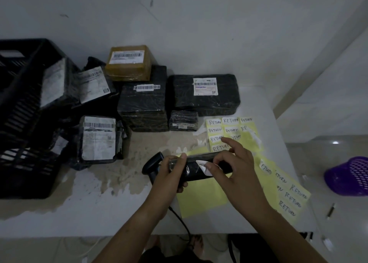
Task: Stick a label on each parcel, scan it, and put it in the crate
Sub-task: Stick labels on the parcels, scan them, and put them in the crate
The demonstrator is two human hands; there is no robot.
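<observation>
Now grips the black parcel (pixel 194 159) in the curled left hand (pixel 171 176), above the yellow label sheets (pixel 199 199). Pinches a white label (pixel 203 168) against it with thumb and forefinger of the right hand (pixel 236 170).

Your picture is dim and grey, and the shadows are soft. The black crate (pixel 23 111) melts into the dark on the left. A small bright spot glares on the shiny grey surface (pixel 318 151) at the right. Things lean and bend near the sides, and the bottom corners look soft and blurry.
</observation>
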